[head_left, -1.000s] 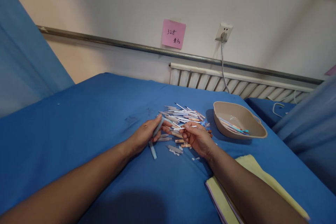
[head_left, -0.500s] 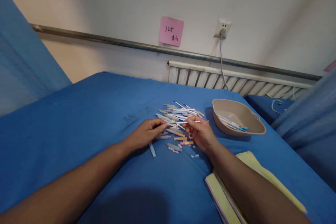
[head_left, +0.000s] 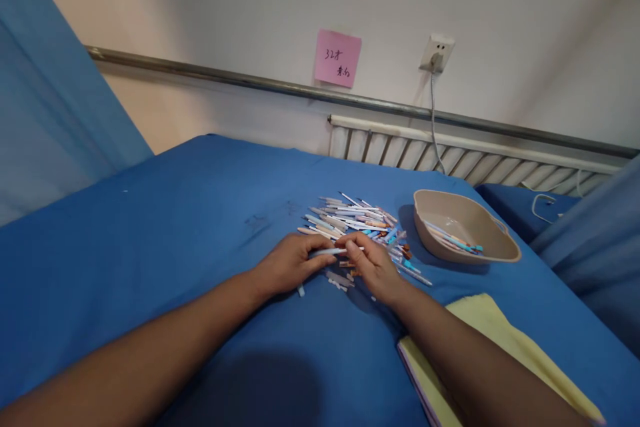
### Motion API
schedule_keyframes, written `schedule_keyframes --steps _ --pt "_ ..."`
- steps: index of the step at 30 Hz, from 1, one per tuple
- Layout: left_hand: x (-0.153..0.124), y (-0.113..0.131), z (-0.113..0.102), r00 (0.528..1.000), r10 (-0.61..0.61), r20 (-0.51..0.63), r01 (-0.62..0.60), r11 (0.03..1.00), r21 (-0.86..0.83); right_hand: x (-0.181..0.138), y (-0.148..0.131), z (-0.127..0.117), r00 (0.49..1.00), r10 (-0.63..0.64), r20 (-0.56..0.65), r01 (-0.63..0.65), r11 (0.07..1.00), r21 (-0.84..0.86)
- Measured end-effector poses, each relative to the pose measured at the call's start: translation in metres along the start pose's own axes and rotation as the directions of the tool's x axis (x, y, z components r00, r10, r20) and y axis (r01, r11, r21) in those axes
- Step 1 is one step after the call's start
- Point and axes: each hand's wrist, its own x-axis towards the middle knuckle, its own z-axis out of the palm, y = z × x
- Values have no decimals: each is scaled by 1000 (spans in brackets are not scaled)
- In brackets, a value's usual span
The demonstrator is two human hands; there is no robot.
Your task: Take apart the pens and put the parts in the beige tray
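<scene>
Between my two hands is a slim pale pen, lying nearly level above the blue cloth. My left hand pinches its left part between thumb and fingers. At the other end, the thumb and fingers of my right hand close on a thin white length in line with it; whether this sits inside the pen's barrel I cannot tell. Just beyond the hands spreads a pile of pen parts, with white sticks, pale barrels and blue and orange pieces. Small white bits lie below the hands.
A beige plastic basin stands at the right, with several assembled-looking pens inside. A folded yellow cloth lies under my right forearm. Behind the bed run a metal rail and a radiator. Blue curtains hang at both sides.
My hands have come closer together, and the white stick in my right hand now lines up against the pale piece in my left. The view has shifted slightly left.
</scene>
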Motion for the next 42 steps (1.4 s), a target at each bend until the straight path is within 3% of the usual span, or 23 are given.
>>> schedule_keyframes --steps 4,9,12,17,20,23,26,29,32,37,42 --pt "-3 5 8 996 26 84 -21 998 -63 -6 -8 7 993 -87 82 100 982 -163" --pt "-3 3 12 987 -31 160 59 983 -173 -7 -10 5 980 -92 175 120 980 -157" --pt "0 0 12 982 -48 182 88 971 -221 -8 -9 2 986 -67 152 75 996 -47" --pt "4 -3 10 983 -46 177 103 938 -330 -3 2 0 996 -5 85 -20 958 286" --pt "5 -5 8 985 -67 162 123 921 -369 3 6 -5 998 53 -16 -43 931 363" --pt "5 -8 7 987 -110 116 152 873 -464 10 3 -17 976 126 -179 -61 943 328" --pt "6 -11 5 977 -201 64 196 750 -632 13 -4 -30 948 163 -273 -91 961 260" --pt "6 -14 3 956 -285 74 236 595 -768 9 -7 -37 949 180 -258 -118 964 238" --pt "6 -14 1 941 -321 112 269 504 -820 -3 -3 -39 960 195 -200 -146 961 237" --pt "6 -12 1 931 -344 122 289 487 -824 -29 11 -52 976 169 -135 -153 981 117" --pt "8 -11 2 922 -375 98 297 521 -800 -32 23 -76 961 188 -204 -184 982 36"
